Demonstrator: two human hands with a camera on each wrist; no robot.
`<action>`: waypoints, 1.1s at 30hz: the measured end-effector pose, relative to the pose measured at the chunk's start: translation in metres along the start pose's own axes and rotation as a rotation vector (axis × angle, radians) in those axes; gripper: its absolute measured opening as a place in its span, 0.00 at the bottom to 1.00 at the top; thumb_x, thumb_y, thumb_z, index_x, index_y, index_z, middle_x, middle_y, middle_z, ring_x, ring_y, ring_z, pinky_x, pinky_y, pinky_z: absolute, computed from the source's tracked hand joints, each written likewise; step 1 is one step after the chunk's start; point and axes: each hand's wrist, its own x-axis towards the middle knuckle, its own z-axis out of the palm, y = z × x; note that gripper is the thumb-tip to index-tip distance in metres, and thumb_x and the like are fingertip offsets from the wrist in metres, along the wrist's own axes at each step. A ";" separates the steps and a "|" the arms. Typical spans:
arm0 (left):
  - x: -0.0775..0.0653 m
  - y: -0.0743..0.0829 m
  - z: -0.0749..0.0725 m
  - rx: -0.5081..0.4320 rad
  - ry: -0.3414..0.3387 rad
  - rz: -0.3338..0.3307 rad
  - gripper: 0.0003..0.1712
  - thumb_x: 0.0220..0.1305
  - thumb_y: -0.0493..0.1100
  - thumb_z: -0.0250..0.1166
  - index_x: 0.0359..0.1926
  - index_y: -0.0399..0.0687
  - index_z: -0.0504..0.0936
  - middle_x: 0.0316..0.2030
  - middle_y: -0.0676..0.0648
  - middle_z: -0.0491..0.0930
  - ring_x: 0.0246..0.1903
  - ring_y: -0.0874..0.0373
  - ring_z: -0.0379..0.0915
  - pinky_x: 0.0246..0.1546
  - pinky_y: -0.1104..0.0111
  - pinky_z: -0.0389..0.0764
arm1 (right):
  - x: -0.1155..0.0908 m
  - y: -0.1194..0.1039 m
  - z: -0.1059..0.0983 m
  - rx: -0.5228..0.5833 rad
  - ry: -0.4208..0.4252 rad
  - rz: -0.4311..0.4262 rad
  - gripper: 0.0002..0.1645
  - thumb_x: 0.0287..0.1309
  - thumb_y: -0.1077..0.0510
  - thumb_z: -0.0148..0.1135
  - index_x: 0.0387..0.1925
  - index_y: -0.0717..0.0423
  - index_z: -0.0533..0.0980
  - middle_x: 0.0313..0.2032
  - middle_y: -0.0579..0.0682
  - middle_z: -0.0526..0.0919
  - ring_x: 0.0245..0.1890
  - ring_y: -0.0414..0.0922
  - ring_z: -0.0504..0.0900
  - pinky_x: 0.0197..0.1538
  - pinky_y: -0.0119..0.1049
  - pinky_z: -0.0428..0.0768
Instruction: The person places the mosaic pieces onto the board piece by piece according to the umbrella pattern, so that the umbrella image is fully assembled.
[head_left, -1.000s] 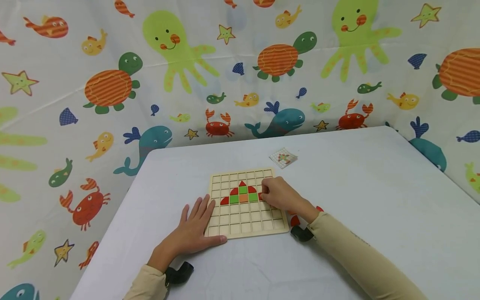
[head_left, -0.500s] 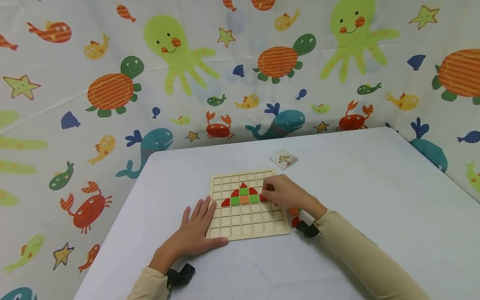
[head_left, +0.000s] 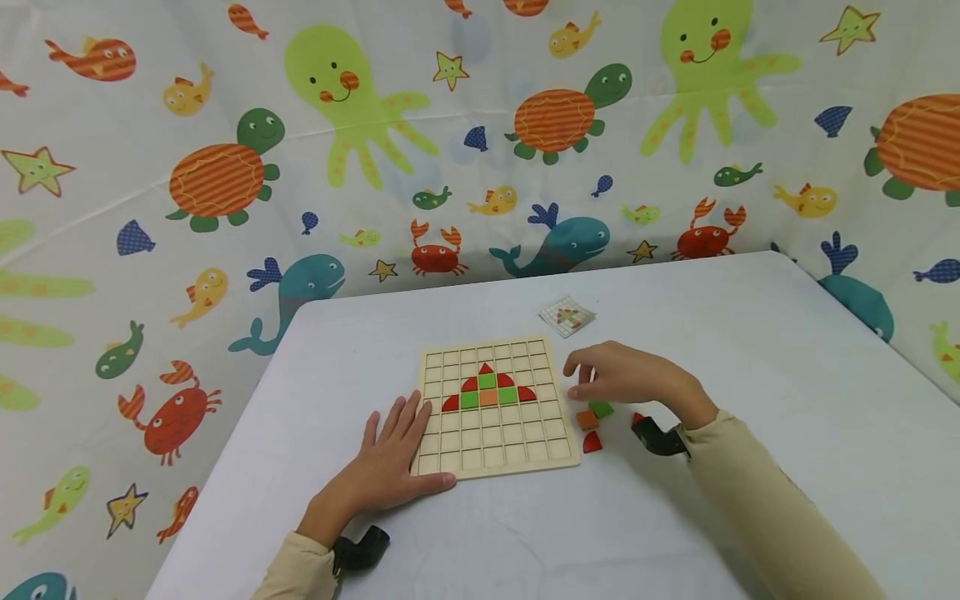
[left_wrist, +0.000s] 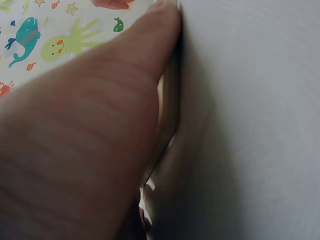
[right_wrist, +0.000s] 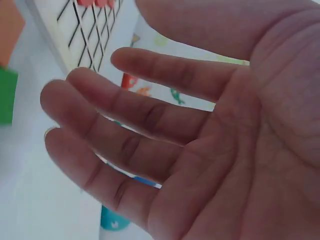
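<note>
A wooden grid board (head_left: 491, 457) lies on the white table. Red, green and orange tiles form a stepped shape in it, topped by a red triangle (head_left: 486, 368); a red quarter-round tile (head_left: 527, 393) ends the lower row. My left hand (head_left: 390, 462) rests spread at the board's left front corner, thumb along the front edge. In the left wrist view the thumb lies against the board's side (left_wrist: 171, 95). My right hand (head_left: 626, 375) hovers just right of the board, fingers loosely bent; its palm (right_wrist: 225, 165) holds nothing in the right wrist view.
Right of the board lie a loose green tile (head_left: 601, 409), an orange square (head_left: 587, 420) and a red tile (head_left: 592, 442). Another red piece (head_left: 637, 418) is partly hidden by the right wrist camera (head_left: 658, 437). A pattern card (head_left: 567, 317) lies behind the board.
My right hand has let go of the red quarter-round tile at the row's right end and moved right, off the board, over the loose tiles. The left hand stays in place.
</note>
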 end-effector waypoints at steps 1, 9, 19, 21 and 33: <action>0.000 0.000 0.000 -0.001 0.000 0.000 0.71 0.61 0.81 0.64 0.87 0.42 0.47 0.86 0.38 0.37 0.84 0.37 0.27 0.76 0.34 0.27 | -0.002 0.001 -0.001 -0.005 0.001 0.014 0.18 0.71 0.54 0.71 0.56 0.59 0.83 0.40 0.46 0.85 0.42 0.46 0.81 0.44 0.40 0.84; 0.001 -0.001 0.004 0.018 0.001 -0.004 0.72 0.60 0.81 0.64 0.87 0.42 0.47 0.86 0.39 0.36 0.84 0.37 0.26 0.76 0.35 0.25 | -0.014 0.016 -0.004 -0.016 -0.102 0.125 0.18 0.63 0.61 0.75 0.53 0.54 0.82 0.43 0.50 0.82 0.44 0.49 0.79 0.45 0.43 0.83; 0.002 -0.002 0.005 0.021 -0.002 -0.008 0.72 0.60 0.81 0.64 0.87 0.42 0.47 0.86 0.39 0.36 0.84 0.38 0.26 0.76 0.35 0.26 | 0.000 0.038 0.010 0.017 -0.114 0.102 0.14 0.61 0.63 0.77 0.43 0.52 0.78 0.38 0.50 0.76 0.43 0.49 0.76 0.43 0.40 0.79; 0.003 -0.002 0.005 0.024 -0.004 -0.011 0.72 0.60 0.81 0.64 0.87 0.43 0.47 0.86 0.39 0.36 0.84 0.38 0.26 0.76 0.35 0.26 | 0.002 0.040 0.010 0.009 -0.097 0.094 0.14 0.61 0.63 0.77 0.41 0.53 0.77 0.36 0.50 0.76 0.41 0.48 0.75 0.43 0.40 0.78; 0.003 -0.001 0.005 0.027 -0.012 -0.016 0.72 0.59 0.82 0.63 0.87 0.43 0.46 0.86 0.40 0.35 0.84 0.38 0.25 0.76 0.35 0.25 | 0.017 0.045 0.019 0.038 0.238 0.007 0.05 0.67 0.66 0.71 0.36 0.61 0.81 0.27 0.48 0.78 0.28 0.44 0.77 0.35 0.38 0.77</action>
